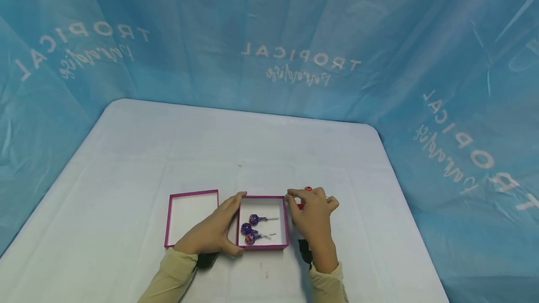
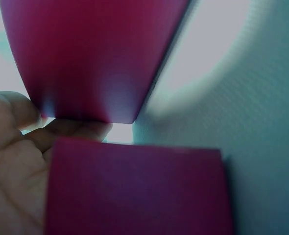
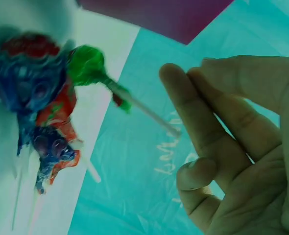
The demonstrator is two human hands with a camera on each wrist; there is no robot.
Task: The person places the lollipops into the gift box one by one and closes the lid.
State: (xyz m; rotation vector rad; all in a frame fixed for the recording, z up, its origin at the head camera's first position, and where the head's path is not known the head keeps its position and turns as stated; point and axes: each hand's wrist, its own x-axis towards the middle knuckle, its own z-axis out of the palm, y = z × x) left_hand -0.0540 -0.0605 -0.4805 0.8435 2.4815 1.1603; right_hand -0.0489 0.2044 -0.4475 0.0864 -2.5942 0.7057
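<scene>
My left hand [image 1: 209, 234] holds a shallow magenta box [image 1: 265, 247] with a white inside by its left wall, fingers at the far corner and thumb at the near one. Three purple-wrapped lollipops [image 1: 253, 219] lie inside it. At the box's far right corner is my right hand [image 1: 313, 216], thumb and fingertips together and nothing visible between them. Below those fingers, the right wrist view shows a green lollipop [image 3: 88, 66], its stick slanting up toward the hand, beside several red and blue lollipops [image 3: 29, 73]. In the head view the hand mostly covers this cluster.
A second shallow magenta-rimmed tray [image 1: 167, 221] with a white inside sits left of the box, partly behind my left hand. Both stand on a table with a white cloth [image 1: 236, 144]. Blue printed curtains [image 1: 261, 22] hang around the table's back and sides.
</scene>
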